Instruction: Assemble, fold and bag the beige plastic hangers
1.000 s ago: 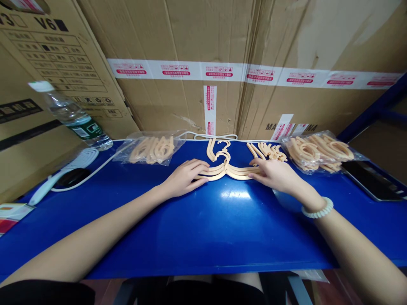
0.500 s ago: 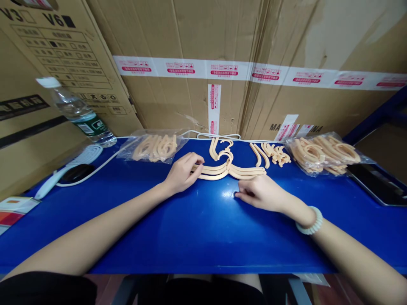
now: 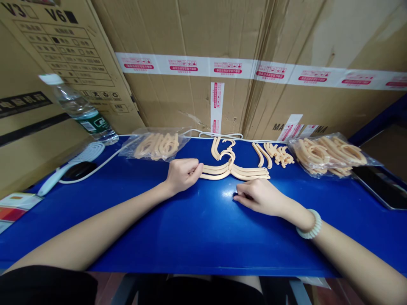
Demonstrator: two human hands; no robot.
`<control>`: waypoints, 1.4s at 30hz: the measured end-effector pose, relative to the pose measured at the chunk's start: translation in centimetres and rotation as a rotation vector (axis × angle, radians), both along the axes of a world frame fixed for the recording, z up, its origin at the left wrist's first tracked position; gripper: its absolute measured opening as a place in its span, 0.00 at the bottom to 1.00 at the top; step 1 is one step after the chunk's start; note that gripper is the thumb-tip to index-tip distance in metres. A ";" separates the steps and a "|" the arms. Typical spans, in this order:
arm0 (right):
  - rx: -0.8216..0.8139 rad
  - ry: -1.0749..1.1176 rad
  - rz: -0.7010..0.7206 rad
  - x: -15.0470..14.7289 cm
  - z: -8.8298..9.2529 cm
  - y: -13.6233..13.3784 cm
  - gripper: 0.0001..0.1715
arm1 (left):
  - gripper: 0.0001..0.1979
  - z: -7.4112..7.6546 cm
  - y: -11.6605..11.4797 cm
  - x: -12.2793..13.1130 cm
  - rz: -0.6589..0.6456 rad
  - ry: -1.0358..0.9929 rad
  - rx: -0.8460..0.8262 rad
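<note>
Several beige plastic clothes hangers [image 3: 249,173] lie close together in front of me, their arms spreading left and right from overlapping hooks. My left hand [image 3: 182,176] is curled into a fist at the left end of those arms; whether it touches them I cannot tell. Just below the right arms, my right hand [image 3: 259,195] rests closed, with nothing visible in its fingers. Behind the hangers are loose curved hanger arms [image 3: 216,149] and a loose hook [image 3: 229,144]. More loose arms [image 3: 262,155] lie right of them, beside a pile of small hooks [image 3: 280,154].
Clear bags of beige hanger parts stand on the left [image 3: 157,146] and right [image 3: 327,154] of the blue table [image 3: 190,237]. At left are a water bottle [image 3: 85,114], a hairbrush [image 3: 85,154] and a black mouse [image 3: 79,170]. A dark tablet-like device [image 3: 378,186] lies at right. Cardboard boxes [image 3: 178,97] wall the back.
My left hand has drawn its fingers off the left hanger arms and closed into a fist. My right hand has barely moved. The view has shifted slightly.
</note>
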State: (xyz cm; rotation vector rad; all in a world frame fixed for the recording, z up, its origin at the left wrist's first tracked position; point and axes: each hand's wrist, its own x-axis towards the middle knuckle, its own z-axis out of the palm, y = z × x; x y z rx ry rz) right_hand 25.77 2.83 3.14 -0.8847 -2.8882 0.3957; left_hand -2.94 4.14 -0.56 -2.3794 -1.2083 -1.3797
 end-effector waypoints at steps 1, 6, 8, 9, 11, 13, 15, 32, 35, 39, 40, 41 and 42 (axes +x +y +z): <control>0.001 -0.002 -0.002 0.0 0.0 0.0 0.18 | 0.23 0.0 -0.1 0.0 -0.026 0.024 0.006; -0.008 -0.014 -0.010 0.0 0.2 -0.1 0.18 | 0.25 0.1 -0.2 0.1 -0.088 0.058 0.009; -0.002 -0.013 -0.009 0.0 0.2 -0.1 0.17 | 0.26 0.0 -0.1 0.0 -0.084 0.038 0.001; 0.001 -0.014 -0.009 0.0 0.2 -0.1 0.17 | 0.26 0.0 -0.1 0.0 -0.085 0.031 -0.005; 0.008 -0.019 -0.011 0.0 0.2 -0.1 0.17 | 0.27 -0.2 0.0 -0.1 -0.088 0.025 -0.019; 0.012 -0.021 -0.010 0.0 0.2 -0.1 0.17 | 0.27 -0.2 0.1 -0.1 -0.092 0.022 -0.033; 0.013 -0.020 -0.007 0.0 0.2 -0.1 0.18 | 0.27 -0.2 0.1 -0.1 -0.090 0.013 -0.048; -0.005 -0.017 -0.013 0.1 0.3 -0.1 0.17 | 0.32 -0.7 1.1 -0.7 0.052 -0.298 -0.275; -0.009 -0.019 -0.019 0.0 0.4 -0.1 0.17 | 0.33 -0.6 1.0 -0.6 0.049 -0.297 -0.293; -0.011 -0.018 -0.021 0.0 0.5 -0.1 0.17 | 0.33 -0.5 1.0 -0.6 0.048 -0.288 -0.295; -0.011 -0.018 -0.023 0.0 0.5 -0.1 0.17 | 0.33 -0.6 1.0 -0.6 0.047 -0.285 -0.292; -0.011 -0.019 -0.025 0.0 0.5 -0.1 0.17 | 0.33 -0.6 1.0 -0.6 0.045 -0.281 -0.290; -0.010 -0.020 -0.025 0.0 0.5 -0.1 0.17 | 0.33 -0.6 1.0 -0.6 0.044 -0.278 -0.288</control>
